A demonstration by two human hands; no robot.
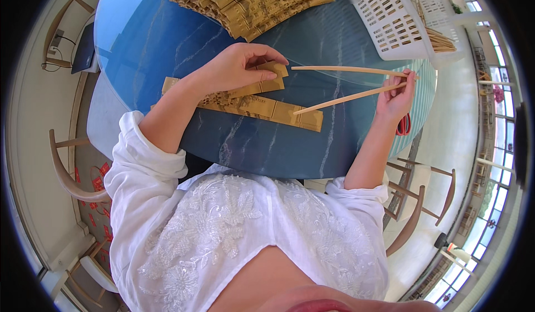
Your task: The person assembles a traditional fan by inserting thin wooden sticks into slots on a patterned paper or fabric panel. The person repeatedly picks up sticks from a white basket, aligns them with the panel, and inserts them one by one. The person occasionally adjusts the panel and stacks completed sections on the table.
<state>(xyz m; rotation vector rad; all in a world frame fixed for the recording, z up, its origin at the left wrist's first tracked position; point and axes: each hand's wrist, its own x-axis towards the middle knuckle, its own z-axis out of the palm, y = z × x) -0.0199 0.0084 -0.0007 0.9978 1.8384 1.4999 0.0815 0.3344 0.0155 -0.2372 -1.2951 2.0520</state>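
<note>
Blue veined table [312, 156], wooden chairs [89, 195] around; right hand [397, 97] grips chopsticks [345, 99], left hand [245, 62] apparently a gold sleeve [275, 84].

Sleeve stack [256, 0] sat far on the table [267, 150], basket [385, 19] to its right. Nearer, loose sleeves [284, 113] lay at left hand [251, 66]; two chopsticks [351, 69] in right hand [397, 94].
</note>
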